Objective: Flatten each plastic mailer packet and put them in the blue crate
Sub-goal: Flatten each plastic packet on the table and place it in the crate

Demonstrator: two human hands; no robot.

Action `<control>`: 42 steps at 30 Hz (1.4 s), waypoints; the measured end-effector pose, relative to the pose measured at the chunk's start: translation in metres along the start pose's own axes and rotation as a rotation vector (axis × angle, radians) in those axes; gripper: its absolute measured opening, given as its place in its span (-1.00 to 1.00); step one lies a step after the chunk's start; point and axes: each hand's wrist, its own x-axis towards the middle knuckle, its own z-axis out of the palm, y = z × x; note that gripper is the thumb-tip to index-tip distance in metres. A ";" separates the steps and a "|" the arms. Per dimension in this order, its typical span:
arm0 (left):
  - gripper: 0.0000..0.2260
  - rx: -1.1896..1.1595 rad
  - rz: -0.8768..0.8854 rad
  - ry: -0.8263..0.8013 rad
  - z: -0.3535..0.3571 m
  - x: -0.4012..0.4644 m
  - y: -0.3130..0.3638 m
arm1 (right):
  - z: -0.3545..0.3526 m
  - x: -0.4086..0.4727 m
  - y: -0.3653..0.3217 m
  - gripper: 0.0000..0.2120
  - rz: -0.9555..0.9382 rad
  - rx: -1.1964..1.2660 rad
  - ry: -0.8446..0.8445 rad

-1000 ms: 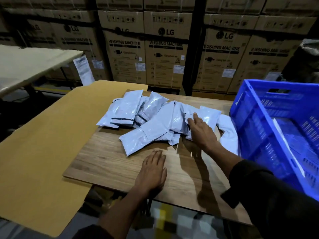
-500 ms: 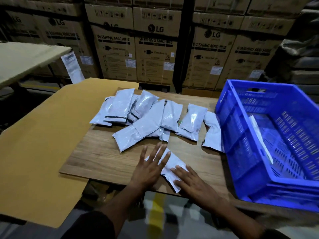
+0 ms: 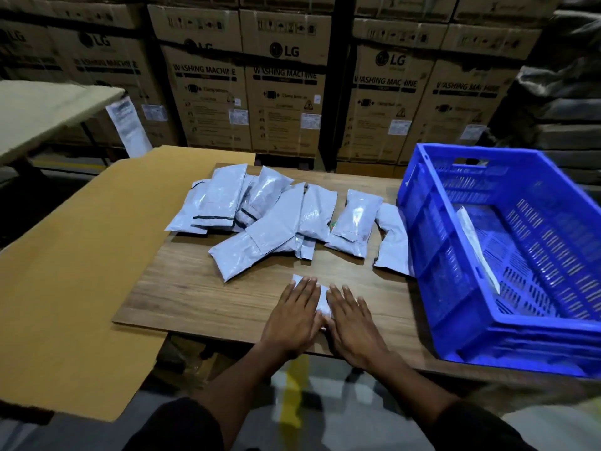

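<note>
We are early in the job, by our reading. At ten o'clock from our hands sits the pile point(image 3: 276, 216) of grey mailers on the table point(image 3: 182, 297), overlapping one another, most of them puffy and glossy, none looking pressed down yet. We count roughly eight or nine, though the overlaps make an exact tally unsure.

At the near table edge lies the one mailer point(image 3: 320, 301) we are working on. Our left hand point(image 3: 292, 317) lies flat on its left half, fingers straight and together, pointing to twelve o'clock. Our right hand point(image 3: 353, 323) lies the same way on its right half, fingers straight, gripping nothing. Only a pale strip of the packet shows between and above our hands, so we cannot tell how flat it is.

A single mailer point(image 3: 393, 244) lies apart at one o'clock, touching or nearly touching the crate wall; it looks limp and creased.

At three o'clock stands the crate point(image 3: 422, 242), tilted in view. Inside, one thin pale packet point(image 3: 478, 249) leans against the near wall, seemingly the only piece finished. The rest remains to flatten and load.
</note>
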 end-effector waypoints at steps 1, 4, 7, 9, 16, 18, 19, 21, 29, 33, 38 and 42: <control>-0.50 -0.010 -0.010 -0.039 -0.001 0.005 0.000 | 0.003 0.001 0.005 -0.20 -0.028 -0.054 -0.004; -0.48 -0.004 -0.050 -0.137 0.005 0.012 0.000 | 0.007 0.003 0.020 -0.41 -0.086 -0.191 -0.053; -0.48 0.003 -0.093 -0.101 0.018 0.003 -0.003 | 0.003 0.005 0.025 -0.40 -0.138 -0.232 -0.063; -0.48 -0.006 -0.093 -0.064 0.023 -0.004 -0.006 | 0.000 0.004 0.025 -0.38 -0.157 -0.223 -0.078; -0.47 -0.040 -0.109 -0.047 0.025 -0.008 -0.002 | -0.006 0.003 0.022 -0.30 -0.148 -0.183 -0.126; -0.47 -0.040 -0.115 -0.070 0.025 -0.009 -0.003 | -0.006 0.003 0.021 -0.31 -0.141 -0.179 -0.127; -0.47 -0.040 -0.121 -0.082 0.025 -0.009 -0.003 | -0.006 0.003 0.021 -0.31 -0.139 -0.178 -0.128; -0.47 -0.037 -0.131 -0.104 0.024 -0.008 -0.002 | -0.008 0.004 0.020 -0.30 -0.132 -0.194 -0.154; -0.45 -0.052 -0.159 -0.120 0.023 -0.009 0.002 | -0.008 0.005 0.022 -0.31 -0.141 -0.212 -0.180; -0.45 -0.066 -0.176 -0.119 0.023 -0.010 0.003 | -0.007 0.007 0.023 -0.31 -0.147 -0.234 -0.179; -0.45 -0.088 -0.170 -0.142 0.025 -0.010 0.001 | -0.005 0.008 0.023 -0.31 -0.137 -0.253 -0.194; -0.43 -0.093 -0.162 -0.170 0.030 -0.010 -0.002 | -0.004 0.007 0.023 -0.31 -0.138 -0.243 -0.187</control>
